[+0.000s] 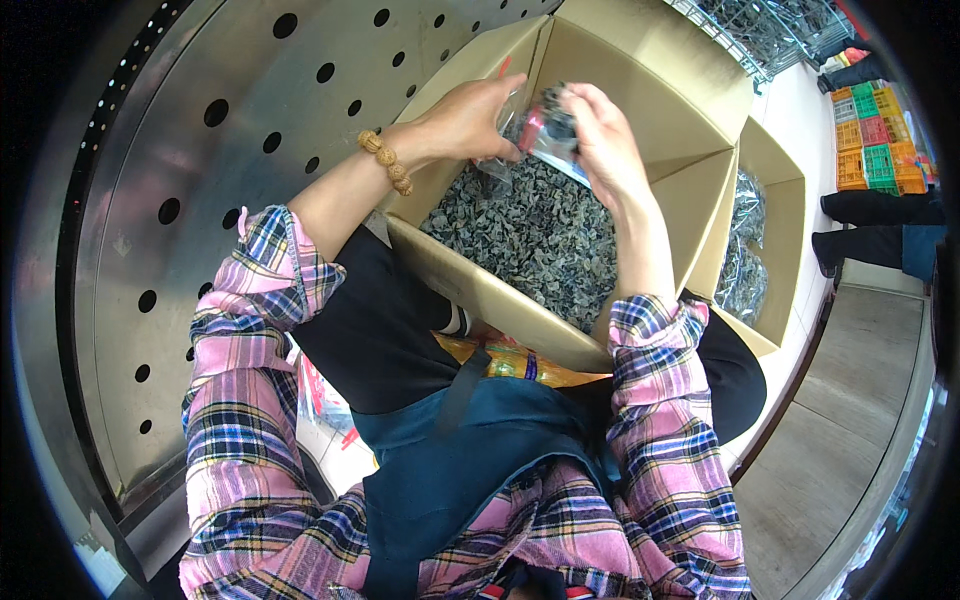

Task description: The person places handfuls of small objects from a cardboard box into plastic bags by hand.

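A cardboard box [517, 307] stands between my knees, with a deep layer of dark, curled dried pieces [536, 225] in it that look like wood ear fungus. Over the box, my left hand [476, 120] grips a clear plastic bag [510, 120], thumb and fingers spread around it. Red and white print shows on the plastic between the hands. My right hand [606, 139] pinches a clump of the dried pieces [555, 105] right beside the bag; blur hides whether the clump is inside its mouth.
A perforated metal panel [247, 180] rises on the left. Right of the box stands another carton [787, 195] holding clear plastic packs [742, 255]. Beyond are a wire basket [757, 45], colourful crates [874, 135] and another person's legs [862, 225]. Yellow packaging [517, 360] lies under the box's near edge.
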A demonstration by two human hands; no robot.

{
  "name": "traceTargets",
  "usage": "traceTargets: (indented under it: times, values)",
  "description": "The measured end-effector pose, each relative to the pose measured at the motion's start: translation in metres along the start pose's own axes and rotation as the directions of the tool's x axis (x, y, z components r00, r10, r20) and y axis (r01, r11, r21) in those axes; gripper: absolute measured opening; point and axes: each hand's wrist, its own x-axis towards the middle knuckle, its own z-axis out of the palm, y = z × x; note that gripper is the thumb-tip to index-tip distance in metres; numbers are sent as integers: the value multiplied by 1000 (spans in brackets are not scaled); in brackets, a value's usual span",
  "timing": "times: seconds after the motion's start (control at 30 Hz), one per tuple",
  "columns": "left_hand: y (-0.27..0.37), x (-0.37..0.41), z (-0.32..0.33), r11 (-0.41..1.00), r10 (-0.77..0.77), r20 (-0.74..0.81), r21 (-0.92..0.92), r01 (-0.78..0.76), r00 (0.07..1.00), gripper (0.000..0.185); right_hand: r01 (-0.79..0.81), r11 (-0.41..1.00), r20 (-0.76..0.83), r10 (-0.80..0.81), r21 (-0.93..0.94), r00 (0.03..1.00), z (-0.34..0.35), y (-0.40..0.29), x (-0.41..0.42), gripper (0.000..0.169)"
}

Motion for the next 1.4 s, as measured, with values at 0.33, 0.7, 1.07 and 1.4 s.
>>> traceTargets:
  times: [0.33,0.7,1.07,1.4]
  values:
    - [-8,1,-2,997,-80,43,-18,81,996,78,181,929,119,-150,-323,981,-3,-14,-7,21]
    - [-23,4,-4,997,-79,46,-15,80,996,75,402,654,443,-112,-641,889,-20,-10,-19,12]
    - [11,3,-21,998,69,-11,13,-69,998,70,180,634,173,-73,-752,982,-43,195,48,43]
    - [5,2,-21,995,103,-6,-8,-103,995,70,235,322,279,97,-917,956,1,177,22,52]
